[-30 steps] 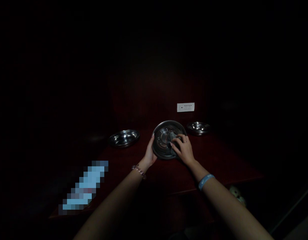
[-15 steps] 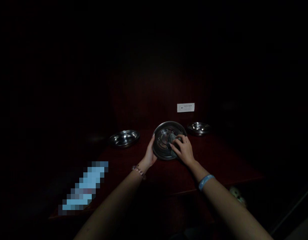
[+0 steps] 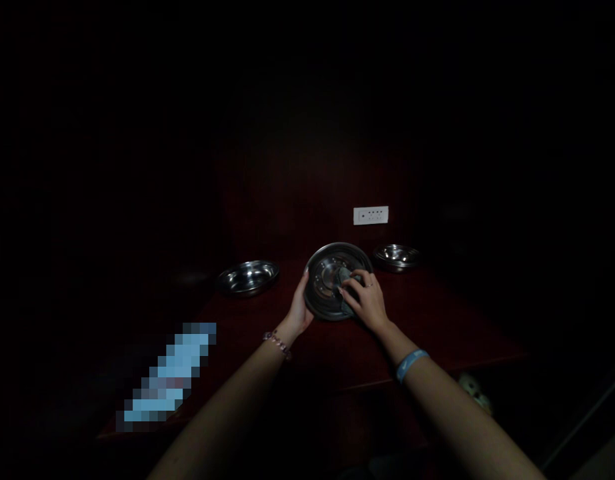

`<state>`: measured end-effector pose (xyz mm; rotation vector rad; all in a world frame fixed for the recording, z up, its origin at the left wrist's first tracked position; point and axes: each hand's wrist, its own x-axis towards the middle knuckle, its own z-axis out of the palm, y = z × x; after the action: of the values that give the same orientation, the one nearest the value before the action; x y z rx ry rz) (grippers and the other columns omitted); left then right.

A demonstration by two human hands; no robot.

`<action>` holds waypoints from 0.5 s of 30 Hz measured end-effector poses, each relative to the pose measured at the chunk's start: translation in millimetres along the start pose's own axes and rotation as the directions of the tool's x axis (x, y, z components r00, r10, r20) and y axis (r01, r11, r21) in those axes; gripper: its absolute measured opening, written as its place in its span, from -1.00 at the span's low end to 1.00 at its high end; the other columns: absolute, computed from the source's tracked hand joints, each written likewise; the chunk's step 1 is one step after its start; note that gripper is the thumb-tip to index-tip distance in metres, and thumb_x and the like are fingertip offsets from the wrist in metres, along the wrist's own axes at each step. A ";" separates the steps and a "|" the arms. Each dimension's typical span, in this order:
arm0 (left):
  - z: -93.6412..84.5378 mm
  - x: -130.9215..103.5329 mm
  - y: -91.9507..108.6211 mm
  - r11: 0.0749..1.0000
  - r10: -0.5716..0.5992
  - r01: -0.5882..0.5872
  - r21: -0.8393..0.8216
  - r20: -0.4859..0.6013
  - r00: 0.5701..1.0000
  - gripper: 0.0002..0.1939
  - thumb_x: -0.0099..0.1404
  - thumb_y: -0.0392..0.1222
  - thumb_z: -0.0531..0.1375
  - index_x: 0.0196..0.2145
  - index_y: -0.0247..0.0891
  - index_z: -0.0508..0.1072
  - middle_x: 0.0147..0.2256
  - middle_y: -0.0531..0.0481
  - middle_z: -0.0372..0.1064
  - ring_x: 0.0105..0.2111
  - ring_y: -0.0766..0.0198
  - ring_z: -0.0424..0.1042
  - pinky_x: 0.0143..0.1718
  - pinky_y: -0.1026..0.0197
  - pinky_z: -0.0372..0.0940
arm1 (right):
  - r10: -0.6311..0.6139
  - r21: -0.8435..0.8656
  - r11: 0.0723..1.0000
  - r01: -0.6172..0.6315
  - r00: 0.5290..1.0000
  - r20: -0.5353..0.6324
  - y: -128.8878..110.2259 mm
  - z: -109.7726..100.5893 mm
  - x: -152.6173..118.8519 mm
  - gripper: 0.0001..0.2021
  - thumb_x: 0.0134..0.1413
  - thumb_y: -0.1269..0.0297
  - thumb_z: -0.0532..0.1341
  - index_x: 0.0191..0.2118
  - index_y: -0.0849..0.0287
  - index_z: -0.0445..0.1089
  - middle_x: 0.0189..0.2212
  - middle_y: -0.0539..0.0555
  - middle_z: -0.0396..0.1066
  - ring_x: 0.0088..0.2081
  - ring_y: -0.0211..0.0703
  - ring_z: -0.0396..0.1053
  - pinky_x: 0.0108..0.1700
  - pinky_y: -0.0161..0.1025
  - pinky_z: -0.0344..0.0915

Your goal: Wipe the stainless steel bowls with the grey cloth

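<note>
A round steel plate with a raised rim is held tilted toward me above the dark red table. My left hand grips its left edge, thumb on the rim and the other fingers hidden behind it. Against the plate's inner face, my right hand pinches a greyish-green cloth, its fingers bent. Part of the cloth is covered by that hand. On the table to the left lies a shiny steel dish; behind and to the right, more steel dishes appear stacked.
A white socket panel is on the dark red wall behind the table. A blurred-out bright blue patch lies at the table's left front. Below the right front edge, a pale object is partly hidden by my forearm. The surroundings are very dark.
My right fingers and the cloth have shifted very slightly on the plate. The plate and my left hand stay almost where they were.
</note>
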<state>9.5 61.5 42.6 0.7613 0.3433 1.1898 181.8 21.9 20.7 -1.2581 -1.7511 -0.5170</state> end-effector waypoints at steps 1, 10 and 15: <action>0.2 -0.1 0.1 1.000 0.000 0.000 -0.001 0.001 1.000 -0.55 0.33 0.06 0.13 0.00 -0.32 0.48 -0.03 -0.15 0.52 0.09 0.04 0.40 0.22 0.00 0.19 | 0.002 -0.008 1.000 -0.002 1.000 -0.006 -0.4 -0.1 -0.2 -0.80 0.24 0.12 0.16 -0.15 0.03 0.48 0.00 0.13 0.30 -0.06 -0.01 0.27 -0.02 -0.07 0.26; 2.7 -2.5 1.2 1.000 -0.004 0.004 -0.006 -0.011 1.000 -0.57 0.34 0.04 0.13 -0.01 -0.32 0.49 -0.03 -0.15 0.52 0.10 0.05 0.39 0.22 0.01 0.19 | -0.009 -0.049 0.999 0.009 1.000 -0.004 -0.3 0.2 -0.4 -0.83 0.22 0.14 0.19 -0.21 0.02 0.51 0.00 0.12 0.30 -0.07 0.00 0.25 -0.02 -0.04 0.25; 3.4 -2.3 1.4 1.000 -0.010 0.010 -0.009 0.002 1.000 -0.57 0.34 0.05 0.11 -0.02 -0.33 0.49 -0.06 -0.14 0.53 0.08 0.05 0.41 0.21 -0.01 0.19 | -0.005 -0.048 0.999 0.005 1.000 0.011 -1.5 -1.3 0.0 -0.83 0.22 0.14 0.19 -0.21 0.02 0.51 0.01 0.12 0.31 -0.07 -0.01 0.25 -0.01 -0.05 0.24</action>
<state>9.7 58.4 45.6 0.7516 0.3395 1.1801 180.9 20.3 21.6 -1.2923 -1.7608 -0.5588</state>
